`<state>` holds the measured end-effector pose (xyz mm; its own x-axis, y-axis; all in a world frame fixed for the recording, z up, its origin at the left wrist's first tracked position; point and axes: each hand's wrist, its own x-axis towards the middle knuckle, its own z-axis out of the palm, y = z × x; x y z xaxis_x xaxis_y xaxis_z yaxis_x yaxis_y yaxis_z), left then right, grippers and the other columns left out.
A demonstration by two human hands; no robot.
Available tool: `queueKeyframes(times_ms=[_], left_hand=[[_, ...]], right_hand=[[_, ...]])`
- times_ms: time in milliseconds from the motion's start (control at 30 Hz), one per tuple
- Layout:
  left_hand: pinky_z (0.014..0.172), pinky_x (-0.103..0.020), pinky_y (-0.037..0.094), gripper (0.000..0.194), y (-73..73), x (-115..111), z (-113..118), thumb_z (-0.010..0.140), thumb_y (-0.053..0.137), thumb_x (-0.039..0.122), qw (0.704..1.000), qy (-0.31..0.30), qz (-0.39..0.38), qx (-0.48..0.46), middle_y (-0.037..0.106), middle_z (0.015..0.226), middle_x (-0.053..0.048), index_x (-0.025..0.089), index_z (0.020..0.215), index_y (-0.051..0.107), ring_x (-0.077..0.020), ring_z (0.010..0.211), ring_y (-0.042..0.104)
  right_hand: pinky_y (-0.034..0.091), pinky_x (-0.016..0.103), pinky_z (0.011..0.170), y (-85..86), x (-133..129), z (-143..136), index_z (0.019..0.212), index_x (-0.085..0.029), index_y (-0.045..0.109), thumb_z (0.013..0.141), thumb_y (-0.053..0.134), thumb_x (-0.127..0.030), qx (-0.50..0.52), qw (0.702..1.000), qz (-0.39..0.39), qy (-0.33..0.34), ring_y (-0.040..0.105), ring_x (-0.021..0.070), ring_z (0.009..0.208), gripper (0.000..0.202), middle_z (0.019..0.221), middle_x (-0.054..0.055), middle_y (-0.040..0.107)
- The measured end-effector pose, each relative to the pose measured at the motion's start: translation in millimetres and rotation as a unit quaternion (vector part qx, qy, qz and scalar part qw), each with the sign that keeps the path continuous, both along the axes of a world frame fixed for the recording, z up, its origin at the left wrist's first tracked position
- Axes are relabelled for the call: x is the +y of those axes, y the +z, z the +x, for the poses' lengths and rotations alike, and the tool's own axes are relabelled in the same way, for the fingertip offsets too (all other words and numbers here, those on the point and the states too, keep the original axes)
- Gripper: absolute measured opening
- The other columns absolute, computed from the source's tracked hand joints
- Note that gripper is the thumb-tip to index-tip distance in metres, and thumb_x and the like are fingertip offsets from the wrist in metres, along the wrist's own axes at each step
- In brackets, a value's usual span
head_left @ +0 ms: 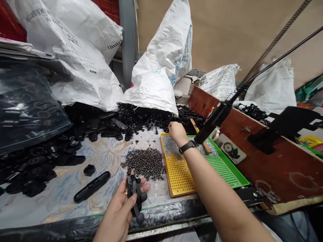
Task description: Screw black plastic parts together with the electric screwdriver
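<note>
My left hand (123,203) is wrapped round a black plastic part (136,195) with rounded knobs, near the table's front edge. Stretched forward, my right hand (178,131) is over the far end of a yellow perforated tray (179,178). Its fingers are curled closed and point away, so what they may hold is hidden. Small silvery pieces (171,146) lie in the tray below that wrist. Beside the tray spreads a heap of small dark metal pieces (146,163). To the left lie a long black plastic piece (92,186) and a small black knob-like piece (89,170).
A green perforated tray (236,173) adjoins the yellow one. Above it hangs a black power screwdriver (213,121), and a wooden-handled tool (207,147) lies there. White sacks (156,84) and black parts (118,122) line the back. A brown board (264,154) borders the right.
</note>
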<state>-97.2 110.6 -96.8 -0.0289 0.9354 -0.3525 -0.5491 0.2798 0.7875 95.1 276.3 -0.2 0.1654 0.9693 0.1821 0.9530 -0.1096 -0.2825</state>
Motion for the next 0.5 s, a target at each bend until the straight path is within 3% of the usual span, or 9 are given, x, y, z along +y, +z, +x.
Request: queueKeyframes(times_ms=[100,233,333,500], left_hand=[[0.074,-0.029,0.049,0.065,-4.0,0,-1,0.058,0.077,0.034,1.0,0.008,-0.014,-0.025,0.071,0.099,-0.006,0.027,0.116,0.05,-0.0248,0.091,0.067],[0.069,-0.032,0.052,0.061,-10.0,3,1,0.056,0.079,0.029,0.998,0.022,-0.015,-0.05,0.069,0.085,-0.001,0.03,0.11,0.052,-0.0237,0.08,0.067],[0.067,-0.031,0.054,0.055,-3.4,3,-2,0.058,0.078,0.026,0.997,0.015,-0.021,-0.074,0.067,0.08,0.003,0.031,0.106,0.052,-0.0206,0.075,0.067],[0.074,-0.031,0.053,0.041,18.1,-2,-12,0.072,0.069,0.028,0.993,-0.039,-0.058,-0.098,0.068,0.086,-0.004,0.023,0.11,0.052,-0.0244,0.092,0.066]], right_hand=[[0.051,0.038,0.083,8.2,18,7,0.11,-0.014,0.056,0.088,0.053,-0.032,-0.036,0.997,-0.016,-0.064,0.059,0.018,0.096,0.028,0.111,0.008,0.059],[0.05,0.04,0.086,9.4,27,27,0.111,-0.016,0.056,0.089,0.052,-0.032,-0.085,0.989,-0.019,-0.116,0.058,0.0187,0.1,0.028,0.115,0.008,0.057],[0.05,0.039,0.085,-3.9,34,33,0.112,-0.017,0.055,0.089,0.052,-0.032,-0.101,0.989,-0.05,-0.099,0.058,0.0185,0.099,0.028,0.115,0.008,0.057],[0.05,0.039,0.084,-26.9,59,43,0.114,-0.014,0.054,0.088,0.053,-0.032,-0.109,0.983,-0.139,-0.053,0.058,0.0191,0.099,0.032,0.115,0.009,0.057]])
